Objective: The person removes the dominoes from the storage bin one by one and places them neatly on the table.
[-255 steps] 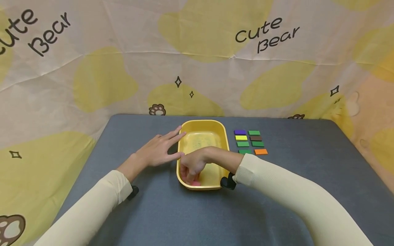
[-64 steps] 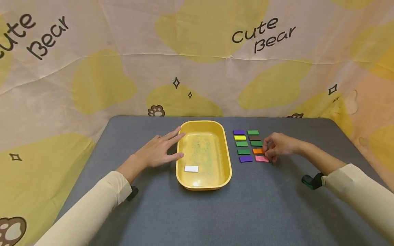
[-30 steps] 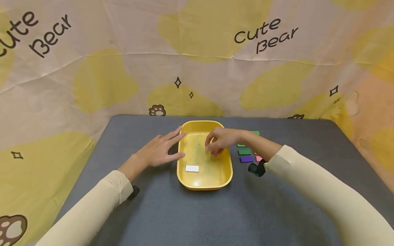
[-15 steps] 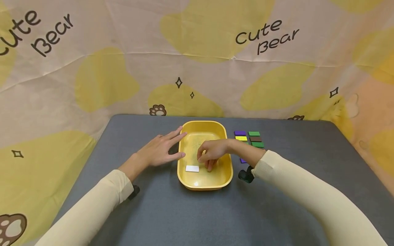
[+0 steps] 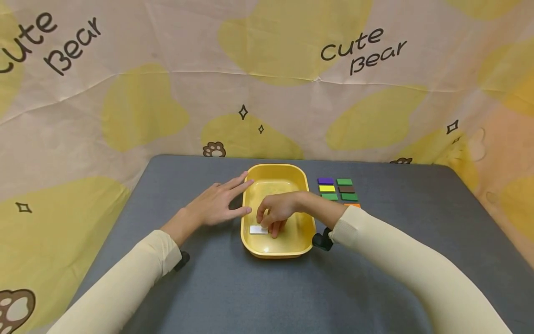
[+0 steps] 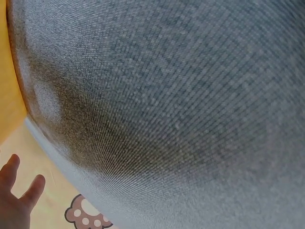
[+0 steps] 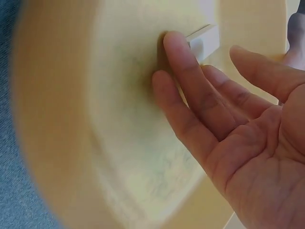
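Note:
A yellow plastic tray (image 5: 308, 246) sits on the table, and a single white domino-like block (image 5: 258, 230) lies flat in its near left part. My right hand (image 5: 277, 208) reaches down into the tray with its fingertips right at the block's right end. In the right wrist view the fingers (image 7: 178, 52) are loosely bent beside the white block (image 7: 206, 40), and the thumb stands apart from them. My left hand (image 5: 214, 204) is spread at the tray's left side, its fingertips at the rim. The left wrist view shows two fingers (image 6: 32, 193) low at the left.
Right of the tray, flat blocks lie in two columns: purple (image 5: 325, 181), yellow (image 5: 327, 189), brown (image 5: 346, 189), orange (image 5: 352, 205) and several green ones (image 5: 344, 182). My right forearm hides the nearer ones. A printed cloth (image 5: 275, 93) hangs behind the grey table (image 5: 250, 297).
A pink block was earlier set down at the right columns. My right hand then came back into the tray, down to the white block, which has shifted slightly left. My left hand stays put.

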`<state>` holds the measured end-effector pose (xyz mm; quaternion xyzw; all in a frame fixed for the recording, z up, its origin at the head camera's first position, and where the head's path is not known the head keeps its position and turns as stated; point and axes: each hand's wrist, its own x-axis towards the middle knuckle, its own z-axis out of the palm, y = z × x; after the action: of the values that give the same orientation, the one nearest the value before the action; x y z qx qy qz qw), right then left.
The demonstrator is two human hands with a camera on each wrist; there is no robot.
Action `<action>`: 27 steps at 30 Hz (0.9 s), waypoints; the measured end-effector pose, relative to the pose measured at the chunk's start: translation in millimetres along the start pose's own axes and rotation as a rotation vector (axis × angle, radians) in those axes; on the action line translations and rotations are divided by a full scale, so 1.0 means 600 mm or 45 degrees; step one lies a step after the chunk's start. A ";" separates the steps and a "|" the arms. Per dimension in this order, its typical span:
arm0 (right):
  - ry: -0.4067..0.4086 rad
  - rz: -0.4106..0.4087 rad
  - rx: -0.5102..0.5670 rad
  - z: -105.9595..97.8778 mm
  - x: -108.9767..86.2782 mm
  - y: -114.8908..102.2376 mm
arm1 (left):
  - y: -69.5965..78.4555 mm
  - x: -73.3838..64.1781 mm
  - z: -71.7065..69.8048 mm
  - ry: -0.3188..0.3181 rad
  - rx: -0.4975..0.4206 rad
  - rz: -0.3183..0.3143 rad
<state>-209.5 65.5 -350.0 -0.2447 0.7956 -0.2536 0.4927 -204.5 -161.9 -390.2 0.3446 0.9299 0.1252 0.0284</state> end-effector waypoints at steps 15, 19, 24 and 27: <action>0.003 -0.059 -0.060 0.008 0.013 -0.011 | 0.000 0.000 -0.001 0.004 -0.015 0.013; 0.011 -0.065 -0.061 0.011 0.018 -0.015 | 0.000 0.000 -0.001 0.012 -0.013 0.025; 0.004 -0.051 -0.045 0.013 0.024 -0.020 | 0.000 0.000 0.000 0.013 -0.004 0.024; -0.001 -0.054 -0.046 0.013 0.026 -0.024 | 0.000 0.000 0.000 0.016 -0.003 0.026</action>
<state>-206.8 43.6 -354.2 -0.2705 0.7945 -0.2497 0.4829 -204.4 -161.7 -390.2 0.3533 0.9263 0.1288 0.0218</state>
